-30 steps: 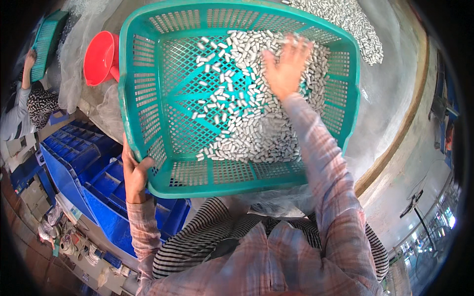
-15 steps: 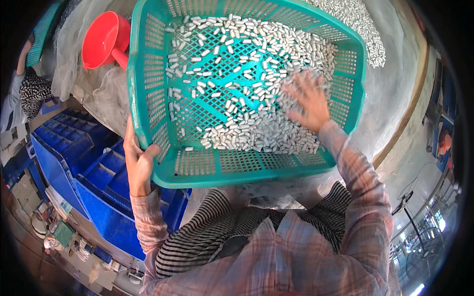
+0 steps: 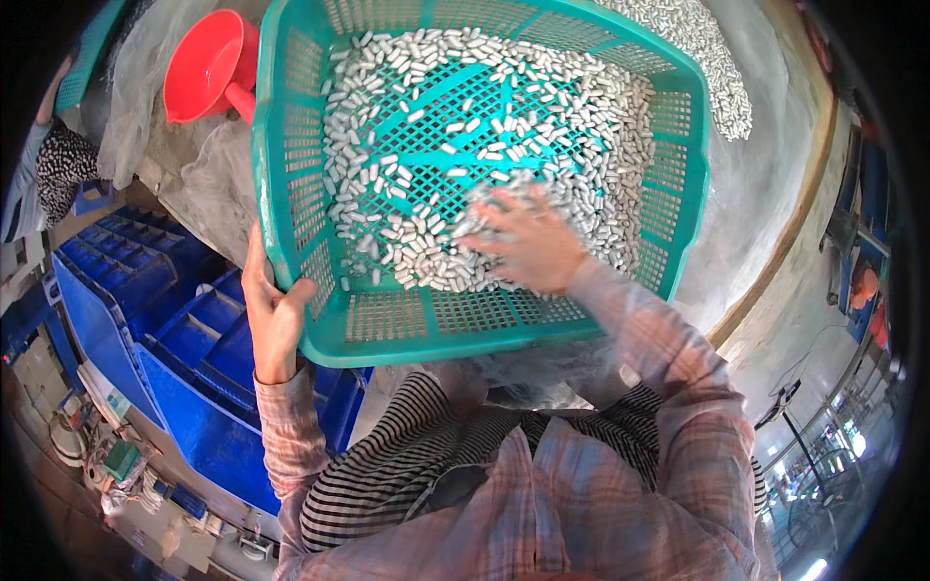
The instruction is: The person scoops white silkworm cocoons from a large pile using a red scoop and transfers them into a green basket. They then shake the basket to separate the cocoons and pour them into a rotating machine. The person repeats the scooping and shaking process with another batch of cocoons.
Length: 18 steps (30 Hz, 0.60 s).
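A green slotted plastic basket (image 3: 426, 356) tilts in front of me, with many small white capsule-shaped pieces (image 3: 620, 145) spread over its mesh bottom. My left hand (image 3: 274, 315) grips the basket's left wall near the front corner, thumb over the rim and fingers behind it. Inside the basket, my right hand (image 3: 528, 237) lies over the pieces near the front middle. Its fingers are spread and somewhat blurred, and pieces lie all around them.
A red plastic scoop (image 3: 208, 66) rests left of the basket on a clear sheet. More white pieces (image 3: 693, 58) are heaped beyond the basket at the right. Blue plastic crates (image 3: 184, 329) stand at my left. Another person's patterned clothing (image 3: 66, 169) shows at the far left.
My right hand has swept from the right part of the basket toward the front middle. Pieces have spread to the left side of the mesh. My left hand keeps its grip.
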Available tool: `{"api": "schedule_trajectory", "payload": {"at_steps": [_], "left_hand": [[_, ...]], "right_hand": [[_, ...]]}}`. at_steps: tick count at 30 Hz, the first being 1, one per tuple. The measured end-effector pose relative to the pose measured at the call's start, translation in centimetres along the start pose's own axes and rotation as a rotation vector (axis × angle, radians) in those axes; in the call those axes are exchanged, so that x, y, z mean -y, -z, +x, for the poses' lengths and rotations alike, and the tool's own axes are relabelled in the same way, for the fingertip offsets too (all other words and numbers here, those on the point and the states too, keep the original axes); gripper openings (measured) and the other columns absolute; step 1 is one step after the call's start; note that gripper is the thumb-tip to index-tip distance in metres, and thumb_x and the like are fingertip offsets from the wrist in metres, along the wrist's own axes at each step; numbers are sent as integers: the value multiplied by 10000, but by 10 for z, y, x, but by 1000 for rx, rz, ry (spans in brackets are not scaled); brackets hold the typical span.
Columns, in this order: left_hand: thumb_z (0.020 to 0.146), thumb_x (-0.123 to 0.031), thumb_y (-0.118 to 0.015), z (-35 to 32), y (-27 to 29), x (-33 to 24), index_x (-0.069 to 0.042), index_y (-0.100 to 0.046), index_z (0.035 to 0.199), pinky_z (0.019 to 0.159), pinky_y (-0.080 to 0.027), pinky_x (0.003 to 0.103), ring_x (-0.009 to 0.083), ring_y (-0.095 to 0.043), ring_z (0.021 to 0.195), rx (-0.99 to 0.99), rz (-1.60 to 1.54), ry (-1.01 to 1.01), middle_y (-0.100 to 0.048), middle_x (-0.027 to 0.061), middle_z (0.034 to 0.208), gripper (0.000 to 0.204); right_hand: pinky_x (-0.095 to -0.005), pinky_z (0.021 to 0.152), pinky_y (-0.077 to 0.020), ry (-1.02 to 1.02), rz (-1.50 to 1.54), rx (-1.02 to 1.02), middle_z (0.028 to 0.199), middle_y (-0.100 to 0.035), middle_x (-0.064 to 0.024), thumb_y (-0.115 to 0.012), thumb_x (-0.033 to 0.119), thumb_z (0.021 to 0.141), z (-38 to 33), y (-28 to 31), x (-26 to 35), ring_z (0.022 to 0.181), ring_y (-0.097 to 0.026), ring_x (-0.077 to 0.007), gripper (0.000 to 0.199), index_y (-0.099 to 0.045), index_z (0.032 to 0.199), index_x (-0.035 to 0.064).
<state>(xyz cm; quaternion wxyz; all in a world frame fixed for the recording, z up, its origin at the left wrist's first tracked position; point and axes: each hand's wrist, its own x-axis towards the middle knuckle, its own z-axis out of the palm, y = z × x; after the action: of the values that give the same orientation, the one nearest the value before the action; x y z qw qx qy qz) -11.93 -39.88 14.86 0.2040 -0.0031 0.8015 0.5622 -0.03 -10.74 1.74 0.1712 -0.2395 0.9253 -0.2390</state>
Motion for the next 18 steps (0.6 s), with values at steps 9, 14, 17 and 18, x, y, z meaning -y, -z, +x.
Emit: {"api": "schedule_trajectory", "payload": {"at_steps": [9,14,17,18], "left_hand": [[544,124,-458,4,-4,-11,43,-365,1404,1040,-354,297,212,-499,1210,-6,-30,8,-519,137,1303,869],[549,131,-468,4,-2,-3,46,-373,1400,1058,-324,294,200,-474,1231,-16,6,-2,-507,133,1317,861],[547,130,-471,3,0,1,55,-381,1390,1055,-323,288,201,-473,1230,-10,7,-11,-509,126,1308,851],[548,131,-471,1,0,4,56,-384,1388,1054,-323,287,199,-473,1230,-14,19,-2,-512,125,1306,848]], "right_hand": [[-587,1133,-83,-598,-66,-787,1538,-190,-210,-474,607,882,103,20,-71,1420,-151,-422,711,-344,1464,222],[-545,1154,-101,42,52,-382,1571,-169,-88,-480,612,878,109,-10,66,1428,-163,-379,713,-360,1456,212],[-585,1139,-106,245,77,-120,1555,-238,0,-639,506,809,39,-19,22,1432,-177,-341,696,-383,1432,331],[-603,1130,-108,199,1,-41,1554,-242,12,-643,491,810,14,-15,-2,1433,-182,-331,675,-395,1422,354]]}}
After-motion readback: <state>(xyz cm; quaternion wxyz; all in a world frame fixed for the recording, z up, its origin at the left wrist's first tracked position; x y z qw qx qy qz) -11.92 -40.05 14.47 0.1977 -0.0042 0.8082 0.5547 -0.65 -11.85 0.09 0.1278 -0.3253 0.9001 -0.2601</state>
